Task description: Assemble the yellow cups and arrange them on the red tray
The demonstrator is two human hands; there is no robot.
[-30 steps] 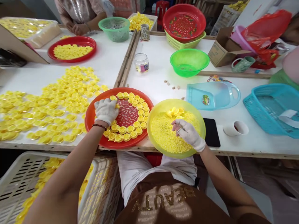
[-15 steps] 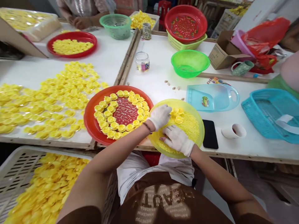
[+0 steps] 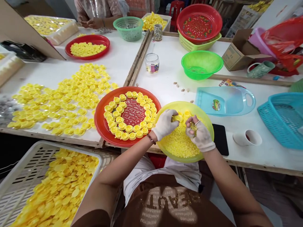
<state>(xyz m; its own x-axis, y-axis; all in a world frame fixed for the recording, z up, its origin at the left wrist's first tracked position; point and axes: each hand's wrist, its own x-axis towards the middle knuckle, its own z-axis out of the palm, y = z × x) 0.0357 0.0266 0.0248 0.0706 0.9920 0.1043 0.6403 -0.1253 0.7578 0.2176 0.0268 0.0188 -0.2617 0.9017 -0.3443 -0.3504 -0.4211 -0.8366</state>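
My left hand [image 3: 165, 125], in a white glove with bare fingertips, is closed on a small yellow plastic cup [image 3: 175, 118] above the yellow basin [image 3: 162, 145]. Beside it my right hand [image 3: 201, 135], gloved likewise, is turned partly palm up with fingers curled around a scoop of yellow beads [image 3: 193, 128]. Loose yellow beads [image 3: 182, 142] cover the basin floor, and a few more small cups [image 3: 187, 114] lie at its far side. To the left, a red tray [image 3: 100, 126] carries small round yellow pieces set out in rings around its printed middle.
Many yellow pieces [image 3: 78, 91] are spread over the table at left. A white crate [image 3: 28, 164] of yellow parts stands below. Right of the basin are a phone [image 3: 220, 140], a paper cup [image 3: 246, 138] and a blue scoop [image 3: 227, 108]. Another person's hands [image 3: 94, 22] are at the far side.
My right hand has risen from the beads, turned over and come up with beads in its fingers. My left hand has moved slightly and shows a cup at its fingertips. The view has shifted left.
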